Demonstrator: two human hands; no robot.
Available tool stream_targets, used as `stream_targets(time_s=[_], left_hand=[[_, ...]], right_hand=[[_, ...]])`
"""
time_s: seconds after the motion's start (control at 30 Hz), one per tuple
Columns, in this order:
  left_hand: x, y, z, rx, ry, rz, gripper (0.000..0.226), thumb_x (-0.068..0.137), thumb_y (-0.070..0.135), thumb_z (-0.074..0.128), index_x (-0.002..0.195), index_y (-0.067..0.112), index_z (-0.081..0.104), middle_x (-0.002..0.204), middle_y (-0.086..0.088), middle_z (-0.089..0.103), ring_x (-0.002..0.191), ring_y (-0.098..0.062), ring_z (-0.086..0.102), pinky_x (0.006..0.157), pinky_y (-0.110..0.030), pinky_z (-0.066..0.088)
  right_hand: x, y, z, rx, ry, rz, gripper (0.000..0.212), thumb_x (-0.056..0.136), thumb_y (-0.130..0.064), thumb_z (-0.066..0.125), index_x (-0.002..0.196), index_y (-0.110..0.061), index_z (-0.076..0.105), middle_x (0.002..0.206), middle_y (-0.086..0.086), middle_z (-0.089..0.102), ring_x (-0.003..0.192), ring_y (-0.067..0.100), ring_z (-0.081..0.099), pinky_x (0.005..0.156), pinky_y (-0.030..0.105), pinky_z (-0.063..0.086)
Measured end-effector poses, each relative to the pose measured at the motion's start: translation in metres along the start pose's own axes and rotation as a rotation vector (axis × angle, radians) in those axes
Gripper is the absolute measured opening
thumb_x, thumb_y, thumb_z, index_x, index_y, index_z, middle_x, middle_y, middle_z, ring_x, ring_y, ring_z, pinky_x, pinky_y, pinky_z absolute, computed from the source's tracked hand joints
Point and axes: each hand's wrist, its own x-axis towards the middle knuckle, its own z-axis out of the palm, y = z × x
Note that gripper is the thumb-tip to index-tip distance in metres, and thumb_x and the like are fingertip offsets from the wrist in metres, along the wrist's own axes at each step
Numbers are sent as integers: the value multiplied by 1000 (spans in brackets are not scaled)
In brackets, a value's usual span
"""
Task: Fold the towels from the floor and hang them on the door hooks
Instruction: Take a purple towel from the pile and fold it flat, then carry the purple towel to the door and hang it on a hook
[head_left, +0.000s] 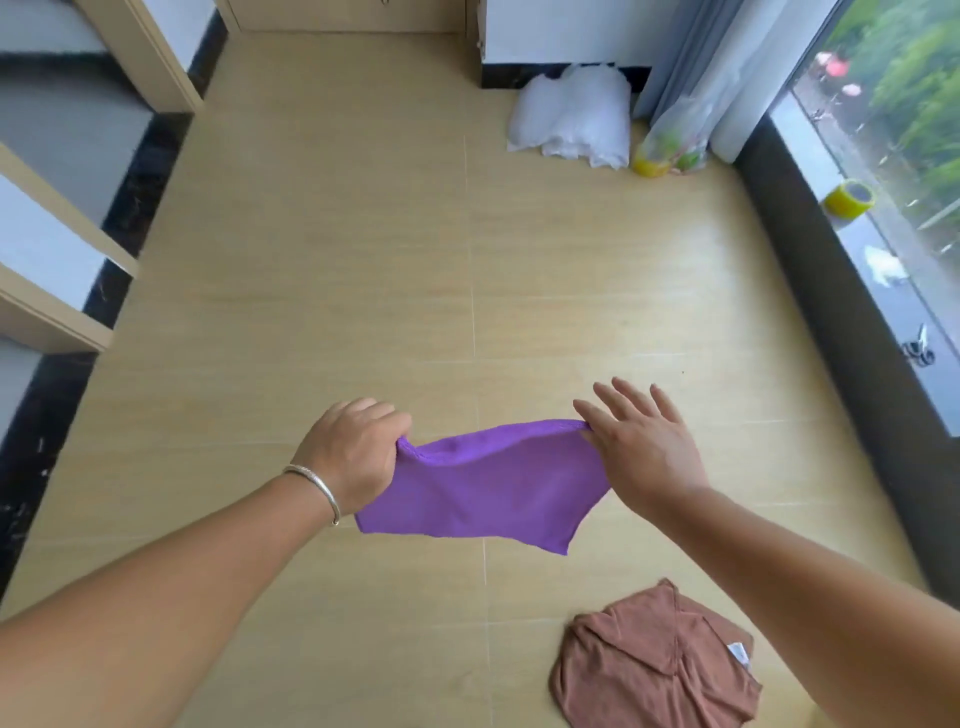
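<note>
Early stage: purple towel (483, 488) is off the floor at 6 o'clock, left hand (353, 452) fisted round one corner, right hand (641, 447) spread, thumb side at the other. Brown towel (657, 662) lies crumpled at 5 o'clock. Nothing hung.

Purple towel (483, 483) held above tan floor (363, 260), left hand (353, 457) gripping one corner, right hand (644, 447) pinching the other with fingers spread; brown towel (654, 670) crumpled below.

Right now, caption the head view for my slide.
Both hands, left hand and right hand, stretch a purple towel above a brown towel.
</note>
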Motion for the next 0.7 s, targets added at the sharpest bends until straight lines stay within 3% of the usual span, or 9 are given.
stream_targets(time_s=[0.13, 0.3, 0.43, 0.53, 0.6, 0.7], left_hand=[[1, 26, -145, 28, 62, 54, 20, 76, 25, 34, 70, 15, 50, 63, 2, 47, 60, -26, 45, 56, -33, 38], [0, 50, -313, 43, 182, 9, 30, 89, 32, 41, 82, 18, 66, 70, 4, 62, 68, -24, 58, 59, -31, 45], [3, 63, -433, 67, 193, -53, 19, 94, 34, 54, 91, 25, 70, 86, 10, 68, 86, -20, 60, 81, -35, 45], [10, 72, -515, 125, 240, -90, 18, 94, 36, 55, 98, 31, 72, 120, 16, 61, 122, -10, 47, 112, -44, 23], [12, 77, -565, 204, 260, -147, 21, 96, 40, 51, 103, 38, 70, 137, 20, 49, 139, -5, 28, 117, -47, 6], [8, 83, -630, 278, 279, -192, 23, 97, 43, 47, 106, 44, 68, 144, 21, 42, 143, -6, 18, 115, -52, 1]], right_hand=[[-15, -4, -143, 19, 63, -38, 41, 103, -41, 21, 138, -35, 43, 151, -9, 36, 147, 14, 14, 118, 40, 6], [-45, 4, -312, -20, 159, -49, 38, 102, -43, 25, 130, -39, 51, 144, -15, 43, 145, 11, 19, 117, 37, 7], [-70, 3, -436, -46, 246, -43, 36, 102, -44, 28, 130, -42, 51, 146, -16, 40, 145, 10, 16, 118, 37, 9], [-84, -8, -524, -95, 331, -76, 37, 102, -45, 29, 133, -42, 50, 148, -13, 39, 146, 12, 15, 118, 42, 8], [-92, -17, -576, -143, 384, -87, 39, 102, -46, 28, 136, -42, 46, 150, -12, 36, 147, 12, 13, 119, 44, 6], [-105, -33, -638, -201, 468, -108, 40, 102, -48, 26, 136, -43, 45, 150, -14, 37, 146, 12, 13, 118, 46, 5]])
